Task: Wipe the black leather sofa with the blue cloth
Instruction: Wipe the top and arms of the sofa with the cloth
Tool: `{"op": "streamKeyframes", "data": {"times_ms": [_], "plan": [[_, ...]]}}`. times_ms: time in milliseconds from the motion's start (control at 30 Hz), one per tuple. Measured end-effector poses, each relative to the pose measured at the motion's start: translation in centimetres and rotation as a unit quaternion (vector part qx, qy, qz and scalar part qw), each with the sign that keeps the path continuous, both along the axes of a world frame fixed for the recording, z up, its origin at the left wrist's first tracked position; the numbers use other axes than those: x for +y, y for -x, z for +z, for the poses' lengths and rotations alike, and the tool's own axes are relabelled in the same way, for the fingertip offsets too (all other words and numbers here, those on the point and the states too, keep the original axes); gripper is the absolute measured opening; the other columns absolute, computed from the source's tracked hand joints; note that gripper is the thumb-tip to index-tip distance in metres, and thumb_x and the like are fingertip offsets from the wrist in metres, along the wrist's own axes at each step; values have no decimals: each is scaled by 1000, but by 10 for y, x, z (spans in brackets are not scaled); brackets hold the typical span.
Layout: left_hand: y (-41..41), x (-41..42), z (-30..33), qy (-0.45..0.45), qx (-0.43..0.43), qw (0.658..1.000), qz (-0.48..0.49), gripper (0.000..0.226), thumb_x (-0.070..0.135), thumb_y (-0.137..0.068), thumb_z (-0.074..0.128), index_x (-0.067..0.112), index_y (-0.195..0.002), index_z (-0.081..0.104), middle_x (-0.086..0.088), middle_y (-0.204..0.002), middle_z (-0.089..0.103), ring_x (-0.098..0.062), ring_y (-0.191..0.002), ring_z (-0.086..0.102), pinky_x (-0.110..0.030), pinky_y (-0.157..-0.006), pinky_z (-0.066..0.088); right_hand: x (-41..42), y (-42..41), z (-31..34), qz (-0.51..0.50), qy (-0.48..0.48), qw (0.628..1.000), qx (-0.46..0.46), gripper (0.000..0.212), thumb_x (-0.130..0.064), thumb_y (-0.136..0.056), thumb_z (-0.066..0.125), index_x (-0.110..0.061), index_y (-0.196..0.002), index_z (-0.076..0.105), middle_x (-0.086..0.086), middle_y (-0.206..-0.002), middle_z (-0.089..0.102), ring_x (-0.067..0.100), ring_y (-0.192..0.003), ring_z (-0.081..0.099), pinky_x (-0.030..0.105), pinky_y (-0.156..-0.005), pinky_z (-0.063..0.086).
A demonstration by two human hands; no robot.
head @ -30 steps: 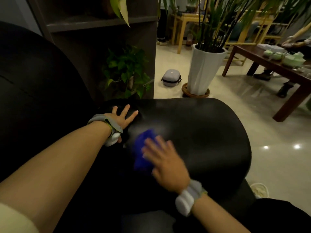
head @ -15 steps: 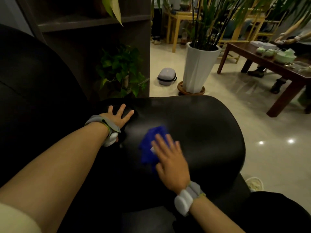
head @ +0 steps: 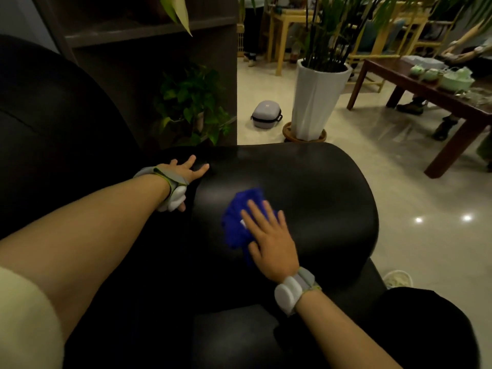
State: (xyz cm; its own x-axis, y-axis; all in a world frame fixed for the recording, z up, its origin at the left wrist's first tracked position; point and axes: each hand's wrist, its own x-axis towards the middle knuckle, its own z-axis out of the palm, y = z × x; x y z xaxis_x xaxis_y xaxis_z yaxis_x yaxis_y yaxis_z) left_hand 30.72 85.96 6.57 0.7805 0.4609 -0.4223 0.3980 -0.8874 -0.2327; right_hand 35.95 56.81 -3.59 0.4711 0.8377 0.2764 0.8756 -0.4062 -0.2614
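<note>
— So, what is the person doing at the sofa (head: pixel 306 187) now?

— Wiping the top of the armrest, I think. The right hand (head: pixel 269 237) lies flat on the blue cloth (head: pixel 239 209), fingers straight and a little apart, pressing it down on the leather. It does not grip the cloth; the palm holds it against the surface, which is probably the easier way to slide it.

— And where is the cloth exactly?

— Near the middle of the rounded black arm, bunched, with most of it showing to the left of the fingers and beyond them.

— The other hand?

— The left hand (head: pixel 186 169) rests on the leather further away and to the left, where the arm meets the backrest. Its fingers are spread and hold nothing. I judge it is there for support while the person leans over.

— Is anything in the way?

— No. The white planter (head: pixel 314 102) and a grey case (head: pixel 266 114) stand on the floor beyond the sofa, well apart from it. A dark table (head: pixel 431 89) is far to the right.
</note>
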Motion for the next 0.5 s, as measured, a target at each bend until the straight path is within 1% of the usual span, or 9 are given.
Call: {"op": "streamKeyframes", "data": {"times_ms": [67,133,167,233,300,333,367,400,500], "plan": [[-6,-3,3,27,-19,999,9,129,21,-69,89,34,-156,-5,-11,-164,-10,-38,-150,8,-45,-118,21,-15,-14,-1,51,10,998,-28,76,-27,-82,49,-32,-154,23,-12,-162,3,20,-151,-3,45,-121,1],[-23,-12,12,52,-21,998,6,109,28,-80,81,25,-158,5,-11,-165,5,-34,-150,12,-38,-118,20,-33,-40,-1,15,4,999,-29,76,-25,-85,51,-32,-154,21,-13,-161,0,18,-150,-5,46,-121,2],[-34,-21,18,40,-35,999,-5,111,42,-78,80,24,-158,4,-10,-165,10,-33,-149,16,-38,-117,23,-43,-55,0,-30,-5,1000,-5,75,-22,-86,52,-31,-154,21,-12,-162,-1,18,-150,-6,49,-120,3],[-59,-47,26,22,-89,995,-33,118,67,-72,73,30,-157,0,-5,-165,8,-32,-149,17,-47,-116,25,-66,-81,2,-161,-46,983,74,73,-15,-89,54,-26,-154,22,-7,-163,0,23,-151,-4,54,-120,5],[-86,-78,27,56,-117,989,-71,111,69,-77,67,35,-156,-2,-1,-166,1,-30,-151,5,-56,-118,20,-76,-88,3,-298,-92,940,140,70,-12,-91,52,-19,-154,22,-1,-164,0,29,-151,-3,57,-118,8],[-99,-94,26,70,-113,987,-93,106,67,-80,65,36,-156,-2,0,-166,-3,-28,-152,-1,-60,-117,19,-76,-83,1,-334,-100,926,148,71,-12,-91,52,-19,-155,22,0,-164,-1,31,-150,-4,58,-118,9],[-114,-111,23,76,-105,985,-113,102,65,-82,63,37,-156,-1,2,-166,-7,-27,-152,-5,-66,-114,17,-73,-73,-3,-328,-98,930,135,73,-12,-89,53,-21,-155,22,0,-164,-3,32,-150,-6,59,-117,8],[-125,-126,23,77,-95,984,-130,98,64,-84,61,39,-156,-1,4,-165,-10,-27,-152,-8,-72,-110,16,-67,-60,-8,-283,-92,948,115,77,-13,-86,54,-25,-154,21,-3,-163,-5,31,-150,-9,58,-117,6],[-155,-158,17,58,-74,983,-161,89,68,-87,53,45,-154,-1,9,-164,-13,-26,-151,-12,-80,-103,8,-60,-28,-25,-88,-36,995,44,84,-21,-80,53,-33,-155,15,-14,-161,-14,23,-149,-18,52,-118,-4]]}}
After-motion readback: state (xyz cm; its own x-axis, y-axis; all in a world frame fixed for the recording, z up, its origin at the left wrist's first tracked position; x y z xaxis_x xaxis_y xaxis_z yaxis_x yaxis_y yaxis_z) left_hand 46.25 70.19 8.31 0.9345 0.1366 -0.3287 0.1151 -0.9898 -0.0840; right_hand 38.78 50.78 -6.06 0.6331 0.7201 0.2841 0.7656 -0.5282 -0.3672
